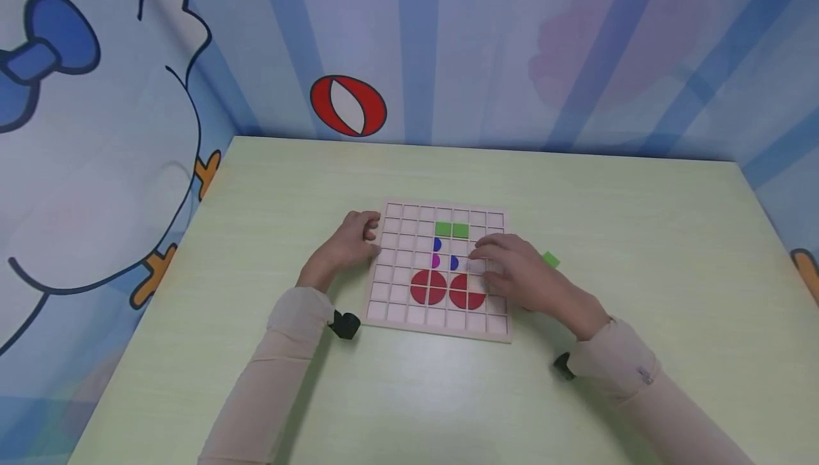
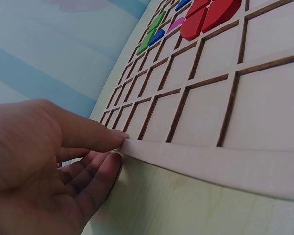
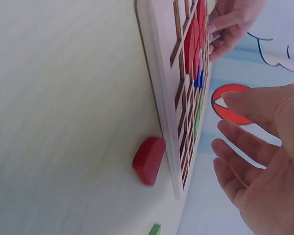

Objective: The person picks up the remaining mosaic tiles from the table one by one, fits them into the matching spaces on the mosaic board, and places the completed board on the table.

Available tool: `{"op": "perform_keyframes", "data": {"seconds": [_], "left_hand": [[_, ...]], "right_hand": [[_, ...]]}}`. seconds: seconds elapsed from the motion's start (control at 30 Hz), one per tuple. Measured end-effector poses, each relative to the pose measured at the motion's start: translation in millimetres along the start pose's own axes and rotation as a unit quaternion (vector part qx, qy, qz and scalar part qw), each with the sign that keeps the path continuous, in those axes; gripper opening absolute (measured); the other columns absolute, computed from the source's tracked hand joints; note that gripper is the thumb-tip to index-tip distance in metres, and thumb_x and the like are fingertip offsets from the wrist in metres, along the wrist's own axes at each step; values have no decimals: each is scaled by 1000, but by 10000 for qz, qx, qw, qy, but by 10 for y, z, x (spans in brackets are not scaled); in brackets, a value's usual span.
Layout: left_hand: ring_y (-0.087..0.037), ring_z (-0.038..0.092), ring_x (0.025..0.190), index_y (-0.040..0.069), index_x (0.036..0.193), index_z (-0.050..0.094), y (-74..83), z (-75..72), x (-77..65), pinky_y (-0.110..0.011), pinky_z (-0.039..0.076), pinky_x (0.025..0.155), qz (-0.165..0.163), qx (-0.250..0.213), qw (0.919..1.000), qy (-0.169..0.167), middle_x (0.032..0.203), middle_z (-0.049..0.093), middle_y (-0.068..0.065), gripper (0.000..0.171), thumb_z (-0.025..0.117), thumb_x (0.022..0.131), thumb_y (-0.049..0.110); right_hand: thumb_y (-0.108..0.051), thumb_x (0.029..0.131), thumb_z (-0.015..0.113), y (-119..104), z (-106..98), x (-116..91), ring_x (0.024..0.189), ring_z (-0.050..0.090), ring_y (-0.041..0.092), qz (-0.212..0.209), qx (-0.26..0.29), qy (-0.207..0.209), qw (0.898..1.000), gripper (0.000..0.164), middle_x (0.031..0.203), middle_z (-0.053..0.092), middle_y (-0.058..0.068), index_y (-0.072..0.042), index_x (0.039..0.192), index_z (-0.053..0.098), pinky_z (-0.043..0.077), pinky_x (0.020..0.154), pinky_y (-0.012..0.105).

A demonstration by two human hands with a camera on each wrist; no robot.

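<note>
A pale wooden grid board (image 1: 436, 318) lies on the table. My left hand (image 1: 348, 241) is at its left side, the fingertips (image 2: 115, 142) touching the rim with the fingers loosely bent. Above the board's right part hovers my right hand (image 1: 527, 273), fingers apart and nothing between them. Red quarter pieces form a full circle (image 1: 419, 279) and, beside it, a circle lacking its upper-right quarter. Green rectangles (image 1: 443, 229), blue half-circles (image 1: 453, 262) and a magenta half-circle (image 1: 436, 261) sit in cells farther up. In the right wrist view, a red piece (image 3: 149, 159) lies beside the board.
A loose green piece (image 1: 550, 259) lies right of the board, partly hidden by my right hand. The pale table (image 1: 211, 237) extends to a wall (image 1: 473, 60) printed with blue stripes and cartoon figures.
</note>
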State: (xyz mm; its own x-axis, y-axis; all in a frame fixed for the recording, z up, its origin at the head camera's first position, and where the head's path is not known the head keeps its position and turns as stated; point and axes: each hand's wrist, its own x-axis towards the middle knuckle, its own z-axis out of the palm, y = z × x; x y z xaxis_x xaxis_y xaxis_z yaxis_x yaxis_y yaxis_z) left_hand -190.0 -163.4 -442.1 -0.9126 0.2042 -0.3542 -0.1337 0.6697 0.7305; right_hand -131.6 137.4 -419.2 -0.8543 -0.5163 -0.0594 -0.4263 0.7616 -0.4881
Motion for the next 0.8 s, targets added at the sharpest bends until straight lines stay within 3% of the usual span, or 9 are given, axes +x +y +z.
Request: {"op": "perform_keyframes", "data": {"seconds": [0.4,0.63,0.8], "left_hand": [[-22,38,112,3,146,29,15,-8,-21,-34,38,92,54,36,10000,-34,130,36,-12,63,57,89,0],[-22,38,113,3,147,29,11,-2,-13,-34,38,92,25,40,10000,-27,131,36,-11,64,57,89,0],[-22,37,113,4,147,28,15,0,-10,-34,37,92,-6,34,10000,-39,130,35,-10,64,56,90,1]], "right_hand": [[-18,88,68,212,-84,-261,128,44,28,625,353,246,9971,40,133,54,9,-12,126,58,39,104,50],[-17,84,72,332,-91,-414,122,48,30,535,69,391,9978,37,127,57,10,-9,119,62,41,101,50],[-18,80,75,364,-92,-515,118,47,34,505,-369,504,9968,27,124,56,14,-9,104,67,39,99,52]]}}
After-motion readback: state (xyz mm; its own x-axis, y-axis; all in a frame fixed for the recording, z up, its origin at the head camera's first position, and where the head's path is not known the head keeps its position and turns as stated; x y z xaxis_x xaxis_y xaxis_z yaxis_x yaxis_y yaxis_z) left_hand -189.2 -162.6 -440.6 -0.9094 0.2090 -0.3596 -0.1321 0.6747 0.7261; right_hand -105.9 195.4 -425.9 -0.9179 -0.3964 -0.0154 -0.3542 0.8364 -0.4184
